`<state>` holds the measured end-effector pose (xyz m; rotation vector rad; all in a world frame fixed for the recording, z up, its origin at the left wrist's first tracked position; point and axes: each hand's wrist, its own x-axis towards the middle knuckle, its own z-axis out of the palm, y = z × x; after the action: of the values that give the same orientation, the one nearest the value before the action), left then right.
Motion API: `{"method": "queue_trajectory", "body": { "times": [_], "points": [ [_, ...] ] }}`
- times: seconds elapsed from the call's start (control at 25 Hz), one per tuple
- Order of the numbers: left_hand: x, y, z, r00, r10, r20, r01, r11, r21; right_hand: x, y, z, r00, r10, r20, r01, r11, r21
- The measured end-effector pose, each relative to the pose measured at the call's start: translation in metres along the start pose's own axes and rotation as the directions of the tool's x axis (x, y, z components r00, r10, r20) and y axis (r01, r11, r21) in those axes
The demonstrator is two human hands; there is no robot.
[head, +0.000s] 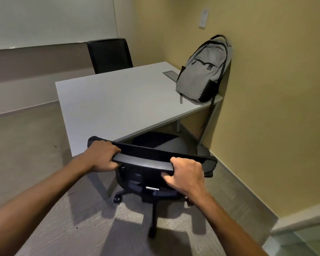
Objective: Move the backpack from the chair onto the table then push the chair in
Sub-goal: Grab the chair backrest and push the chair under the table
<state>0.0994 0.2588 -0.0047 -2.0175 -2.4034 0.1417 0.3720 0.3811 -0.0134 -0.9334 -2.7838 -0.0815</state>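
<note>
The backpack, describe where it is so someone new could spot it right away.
Find the grey table in the corner. At its far right end, the backpack stands upright, leaning against the yellow wall. It is grey with black straps, unlike the black chairs.

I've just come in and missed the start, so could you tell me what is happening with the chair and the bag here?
A person grips the top of the chair back with both hands, the left hand near its left end and the right hand near its right end. The seat is already partly under the table. The backpack stands upright on the table's far right corner, leaning against the wall. So the bag is moved, and the chair looks about to be pushed in.
</note>
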Motion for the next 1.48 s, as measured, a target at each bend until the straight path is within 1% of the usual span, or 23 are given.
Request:
{"method": "queue_trajectory", "body": {
  "times": [0.08, 0.12, 0.24, 0.28, 0.32, 0.36, 0.48, 0.56, 0.64, 0.76, 0.84, 1.0, 1.08, 1.16, 1.32, 1.48],
  "points": [
    [0.012, 0.018, 0.002, 1.000, -0.026, 0.013, 0.026, 0.999, -0.045, 0.017, 0.026, 0.003, 0.995, 0.028, 0.095, -0.029, 1.000, 0.002],
    [0.019, 0.029, 0.000, 0.997, -0.052, 0.050, 0.056, 0.995, -0.082, 0.023, 0.041, 0.004, 0.992, 0.019, 0.125, -0.019, 1.000, 0.002],
    [0.055, 0.075, -0.016, 0.967, -0.097, 0.236, 0.148, 0.966, -0.212, 0.045, 0.098, 0.002, 0.981, -0.039, 0.192, 0.040, 0.999, -0.002],
    [0.066, 0.093, -0.019, 0.961, -0.099, 0.258, 0.166, 0.952, -0.256, 0.052, 0.118, 0.001, 0.976, -0.068, 0.207, 0.069, 0.998, 0.001],
    [0.074, 0.109, -0.018, 0.966, -0.100, 0.239, 0.169, 0.943, -0.288, 0.060, 0.138, 0.002, 0.971, -0.093, 0.218, 0.094, 0.996, 0.008],
    [0.083, 0.126, -0.016, 0.975, -0.110, 0.192, 0.165, 0.939, -0.302, 0.069, 0.160, 0.003, 0.966, -0.122, 0.228, 0.125, 0.992, 0.006],
    [0.105, 0.165, -0.013, 0.985, -0.171, 0.039, 0.175, 0.947, -0.270, 0.102, 0.209, 0.009, 0.938, -0.223, 0.264, 0.243, 0.969, -0.048],
    [0.125, 0.188, -0.015, 0.976, -0.216, -0.007, 0.207, 0.945, -0.254, 0.123, 0.236, 0.012, 0.931, -0.235, 0.281, 0.258, 0.965, -0.048],
    [0.144, 0.199, -0.017, 0.966, -0.257, -0.035, 0.243, 0.945, -0.217, 0.141, 0.256, 0.016, 0.928, -0.262, 0.266, 0.289, 0.955, -0.066],
    [0.170, 0.201, -0.020, 0.953, -0.304, -0.006, 0.297, 0.936, -0.189, 0.170, 0.275, 0.024, 0.912, -0.344, 0.222, 0.364, 0.929, -0.058],
    [0.185, 0.195, -0.023, 0.944, -0.329, 0.008, 0.325, 0.930, -0.171, 0.188, 0.280, 0.030, 0.909, -0.370, 0.194, 0.383, 0.923, -0.033],
    [0.210, 0.177, -0.025, 0.910, -0.413, 0.028, 0.412, 0.898, -0.157, 0.217, 0.282, 0.042, 0.914, -0.373, 0.160, 0.377, 0.926, 0.009],
    [0.223, 0.167, -0.025, 0.882, -0.471, 0.034, 0.471, 0.873, -0.129, 0.232, 0.281, 0.048, 0.922, -0.371, 0.108, 0.371, 0.929, 0.023],
    [0.235, 0.157, -0.026, 0.851, -0.524, 0.028, 0.523, 0.842, -0.132, 0.249, 0.279, 0.053, 0.925, -0.367, 0.100, 0.366, 0.930, 0.035],
    [0.259, 0.139, -0.024, 0.846, -0.532, -0.018, 0.526, 0.841, -0.125, 0.280, 0.278, 0.059, 0.934, -0.342, 0.107, 0.340, 0.940, 0.036],
    [0.283, 0.123, -0.023, 0.853, -0.521, -0.032, 0.510, 0.844, -0.164, 0.311, 0.282, 0.063, 0.945, -0.295, 0.145, 0.297, 0.955, 0.005]
  ]
}}
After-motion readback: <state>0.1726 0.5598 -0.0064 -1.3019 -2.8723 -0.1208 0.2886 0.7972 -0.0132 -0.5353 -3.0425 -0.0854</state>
